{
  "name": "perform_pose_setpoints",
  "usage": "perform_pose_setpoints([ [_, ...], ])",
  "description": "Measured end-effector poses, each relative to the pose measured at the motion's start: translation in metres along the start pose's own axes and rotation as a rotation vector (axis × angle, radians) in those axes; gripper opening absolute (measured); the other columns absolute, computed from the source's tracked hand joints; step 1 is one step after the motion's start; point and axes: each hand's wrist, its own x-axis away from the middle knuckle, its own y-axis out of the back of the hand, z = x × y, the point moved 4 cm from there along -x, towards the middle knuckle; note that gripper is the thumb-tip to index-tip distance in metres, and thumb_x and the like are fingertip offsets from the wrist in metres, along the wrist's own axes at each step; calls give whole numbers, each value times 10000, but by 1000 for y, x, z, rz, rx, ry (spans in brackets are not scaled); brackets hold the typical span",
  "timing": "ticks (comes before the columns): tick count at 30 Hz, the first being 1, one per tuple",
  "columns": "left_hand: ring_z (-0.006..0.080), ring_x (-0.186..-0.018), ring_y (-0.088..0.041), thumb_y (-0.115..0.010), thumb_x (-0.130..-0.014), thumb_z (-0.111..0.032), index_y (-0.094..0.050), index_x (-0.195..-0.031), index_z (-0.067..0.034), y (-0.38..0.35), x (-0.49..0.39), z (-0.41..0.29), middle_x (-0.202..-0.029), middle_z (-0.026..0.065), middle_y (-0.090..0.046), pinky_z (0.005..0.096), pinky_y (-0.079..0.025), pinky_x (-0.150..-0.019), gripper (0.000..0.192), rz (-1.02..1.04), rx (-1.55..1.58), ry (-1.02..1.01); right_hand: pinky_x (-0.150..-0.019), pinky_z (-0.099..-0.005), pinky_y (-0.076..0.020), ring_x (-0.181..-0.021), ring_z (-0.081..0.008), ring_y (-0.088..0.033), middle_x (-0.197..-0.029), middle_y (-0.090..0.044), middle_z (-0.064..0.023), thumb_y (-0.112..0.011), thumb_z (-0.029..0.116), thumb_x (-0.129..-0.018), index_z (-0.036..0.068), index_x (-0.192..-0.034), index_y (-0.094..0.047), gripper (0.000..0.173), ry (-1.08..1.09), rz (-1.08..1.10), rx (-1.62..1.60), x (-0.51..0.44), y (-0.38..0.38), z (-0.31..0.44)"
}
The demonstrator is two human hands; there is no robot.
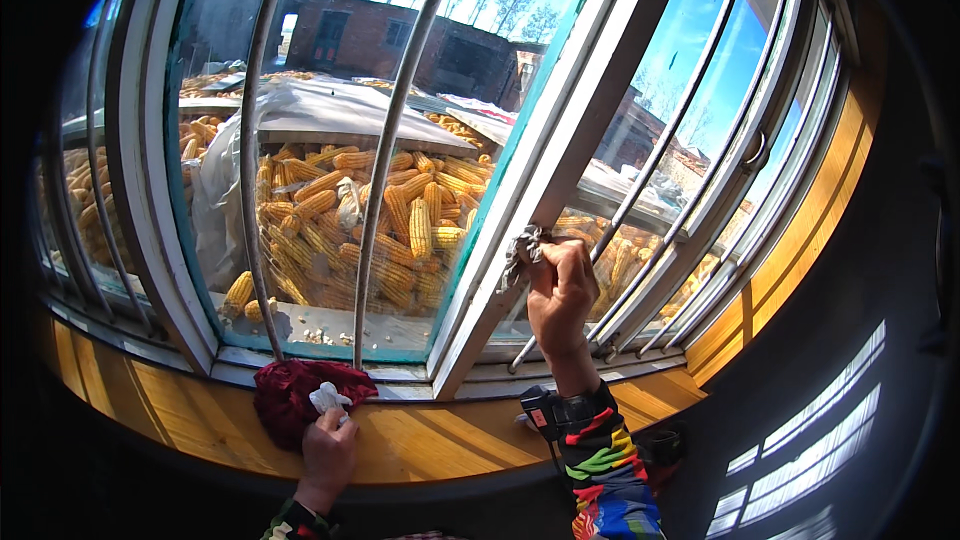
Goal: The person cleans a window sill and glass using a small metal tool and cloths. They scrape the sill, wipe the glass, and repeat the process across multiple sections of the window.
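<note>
My right hand [561,292] grips a crumpled grey cloth [523,253]. The cloth touches the white upright window frame [551,199] between two glass panes. Lower down, my left hand [328,450] pinches a white wad of tissue or cloth [330,396] in its fingers. Right behind that wad, a dark red cloth [281,405] lies bunched on the wooden windowsill [435,441], against the bottom of the window. Whether my left hand touches the red cloth is hard to tell.
Metal bars [390,142] run up across the panes. Through the glass [315,315] I see heaped corn cobs [405,217], a pale cover sheet [352,112] and a brick building [375,37]. A small black device [538,412] is at my right wrist. Sunlight patches fall on the dark surface at right.
</note>
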Motion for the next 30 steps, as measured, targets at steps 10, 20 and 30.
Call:
perform_pose_setpoints([
  [10,346,-873,-664,-663,-766,-35,-673,-832,-64,6,-1,-9,-1014,123,-652,449,-526,-733,73,-25,-52,-16,-705,-280,-487,-768,-161,-576,-860,-588,-65,-774,-37,-901,11,-916,-582,199,-61,-70,-8,-40,1,-21],
  [20,368,-893,-673,-685,-811,-29,-710,-902,-61,3,0,-3,-1074,133,-673,469,-542,-766,100,46,-17,20,-728,-399,-554,-839,-351,-680,-945,-643,-142,-734,-114,-752,37,-1029,-663,324,-118,195,-115,133,-19,7],
  [30,367,-908,-674,-684,-824,-34,-711,-927,-63,3,0,-4,-1090,136,-676,462,-545,-780,111,63,-29,39,-734,-393,-544,-841,-350,-661,-914,-640,-141,-717,-144,-777,36,-960,-612,277,-160,184,-64,144,-21,6],
])
